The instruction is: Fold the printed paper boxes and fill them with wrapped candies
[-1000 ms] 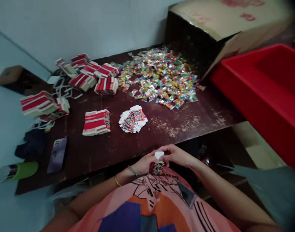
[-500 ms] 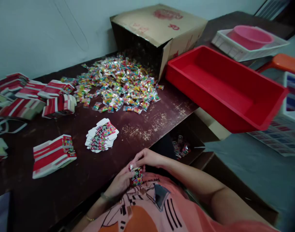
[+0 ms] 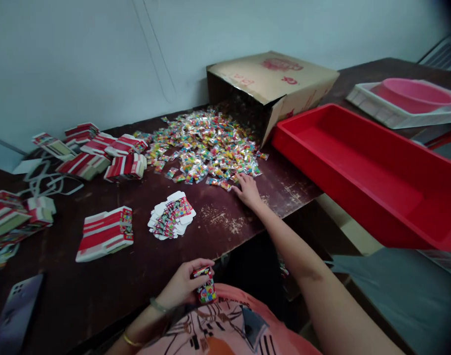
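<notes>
Close to my body, my left hand (image 3: 184,283) is closed around a small printed candy box (image 3: 205,286), red and black with coloured balls on its face. My right hand (image 3: 248,190) is stretched out over the table at the near right edge of a heap of small clear candy packets (image 3: 203,143). Its thumb and fingers are apart, with the fingertips at the outermost packets. Between the heap and my body lies a fanned pile of flattened cartons (image 3: 172,215). Left of it is a neat stack of red and white flat cartons (image 3: 106,232).
A cardboard box (image 3: 273,74) lies open on its side behind the heap. The red tray (image 3: 358,187) juts past the table's right edge. More carton bundles (image 3: 125,167) and white straps (image 3: 51,180) sit at left, a phone (image 3: 16,313) at front left. A pink basin (image 3: 414,94) stands far right.
My right hand has left the small box and reached forward to the candy packets. My left hand still holds the box, whose top now looks closed. The view has tilted up and shifted left.
</notes>
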`<act>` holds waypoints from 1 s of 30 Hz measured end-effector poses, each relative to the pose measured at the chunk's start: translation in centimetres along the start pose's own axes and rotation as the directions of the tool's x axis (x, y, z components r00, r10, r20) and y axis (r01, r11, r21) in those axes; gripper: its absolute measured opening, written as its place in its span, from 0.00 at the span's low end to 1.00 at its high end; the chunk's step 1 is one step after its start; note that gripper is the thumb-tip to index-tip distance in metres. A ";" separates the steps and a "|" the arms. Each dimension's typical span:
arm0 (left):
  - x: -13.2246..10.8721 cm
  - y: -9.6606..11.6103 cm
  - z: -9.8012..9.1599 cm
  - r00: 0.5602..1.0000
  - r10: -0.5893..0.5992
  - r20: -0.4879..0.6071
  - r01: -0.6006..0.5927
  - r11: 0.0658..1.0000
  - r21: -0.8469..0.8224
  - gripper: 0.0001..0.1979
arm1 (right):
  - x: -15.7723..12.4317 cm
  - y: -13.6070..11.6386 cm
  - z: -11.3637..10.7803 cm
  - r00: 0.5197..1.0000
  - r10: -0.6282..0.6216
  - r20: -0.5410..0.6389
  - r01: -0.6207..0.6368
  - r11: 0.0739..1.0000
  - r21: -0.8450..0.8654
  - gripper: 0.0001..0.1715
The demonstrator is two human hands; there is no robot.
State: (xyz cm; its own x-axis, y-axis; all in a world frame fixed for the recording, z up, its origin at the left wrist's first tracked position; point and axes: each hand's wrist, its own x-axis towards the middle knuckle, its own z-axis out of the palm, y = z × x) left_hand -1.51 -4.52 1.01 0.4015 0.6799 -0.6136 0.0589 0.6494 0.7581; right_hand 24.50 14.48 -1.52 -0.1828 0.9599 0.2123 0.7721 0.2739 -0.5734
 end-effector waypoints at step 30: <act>3.3 0.8 0.8 0.994 0.108 -0.004 -0.108 0.983 -0.148 0.29 | -11.7 -10.1 1.9 0.985 0.171 0.013 -0.133 0.716 0.685 0.11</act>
State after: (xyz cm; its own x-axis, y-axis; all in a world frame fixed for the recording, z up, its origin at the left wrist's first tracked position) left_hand 0.59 -2.10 -0.23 0.4020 0.7477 -0.5286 -0.1209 0.6156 0.7787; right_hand 17.74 0.56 0.27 -0.0554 0.9933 0.1009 0.1606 0.1086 -0.9810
